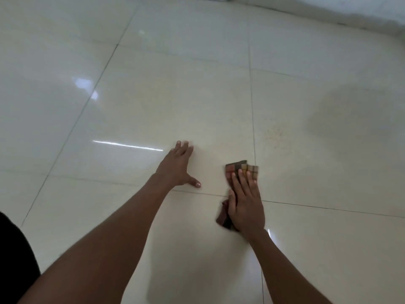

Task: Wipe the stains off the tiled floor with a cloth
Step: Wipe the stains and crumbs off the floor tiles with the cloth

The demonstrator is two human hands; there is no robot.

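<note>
A glossy cream tiled floor (197, 102) fills the view. My right hand (246, 202) presses flat on a checked brown, orange and yellow cloth (241, 167), which lies over a grout crossing; cloth shows beyond the fingertips and under the thumb side. My left hand (178, 166) rests flat on the tile to the left, fingers spread, holding nothing. Faint brownish specks of a stain (275, 132) lie on the tile beyond the cloth, to its upper right.
A dull, darker patch (350, 110) marks the floor at the right. A white wall base (350, 12) runs along the top right. Dark clothing (15, 249) shows at the lower left edge. Light reflections streak the left tiles.
</note>
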